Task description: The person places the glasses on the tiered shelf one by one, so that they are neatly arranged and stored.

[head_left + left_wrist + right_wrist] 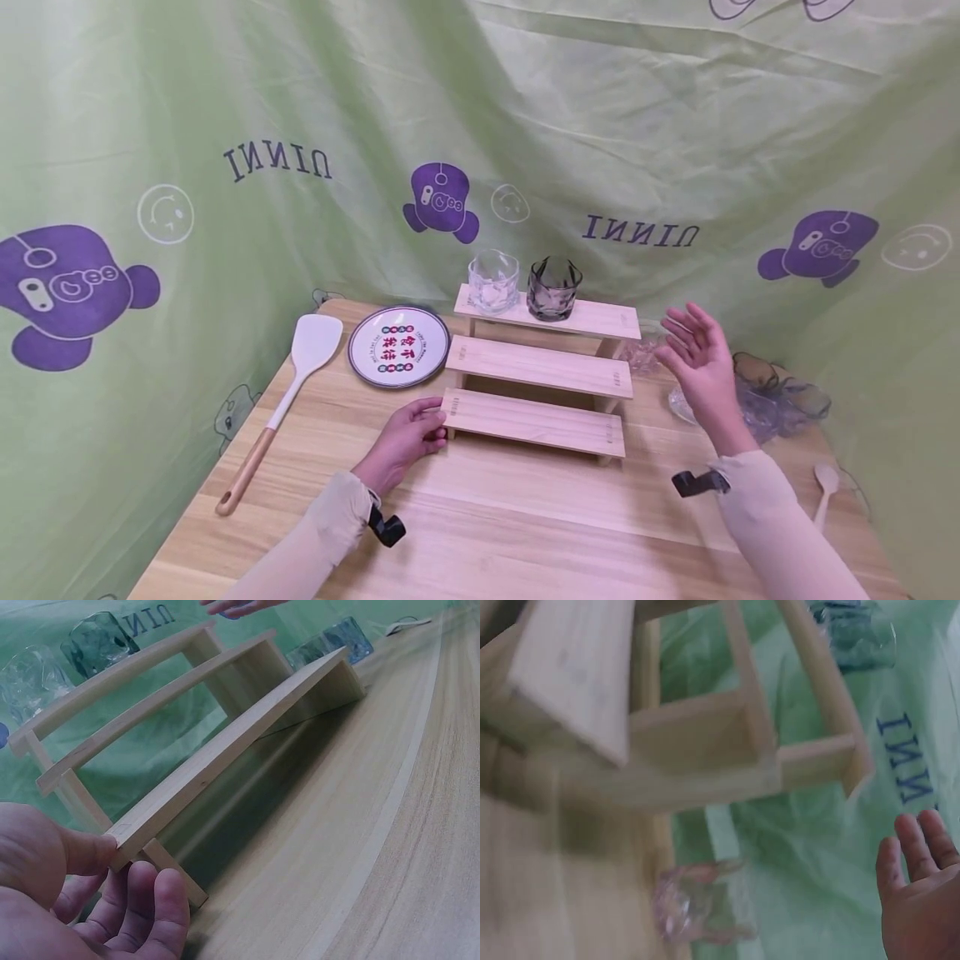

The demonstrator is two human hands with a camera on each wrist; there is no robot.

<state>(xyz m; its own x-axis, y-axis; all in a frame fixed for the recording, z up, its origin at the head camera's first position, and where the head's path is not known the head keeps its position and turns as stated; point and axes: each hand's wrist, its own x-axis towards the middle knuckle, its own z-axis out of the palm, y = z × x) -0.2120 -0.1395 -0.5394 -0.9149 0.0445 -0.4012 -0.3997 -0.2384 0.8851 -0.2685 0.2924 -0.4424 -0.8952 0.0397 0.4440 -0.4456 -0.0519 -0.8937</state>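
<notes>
A three-step wooden rack (536,421) stands on the table. At the left end of its lowest board, my left hand (405,439) grips the edge, thumb on top and fingers curled beneath, as the left wrist view (97,885) shows. On the top board a clear glass (493,283) stands beside a dark grey glass (553,289). My right hand (701,362) is raised to the right of the rack, fingers spread, holding nothing. Behind it a pinkish clear glass (686,904) sits near the rack's right end, partly hidden in the head view.
Left of the rack lie a round plate (399,347) with printed characters and a white spatula (315,342) with a wooden handle. Several glasses (802,400) cluster on the right, partly behind my right hand. A small spoon (827,479) lies near the right edge. Green cloth (360,217) hangs behind.
</notes>
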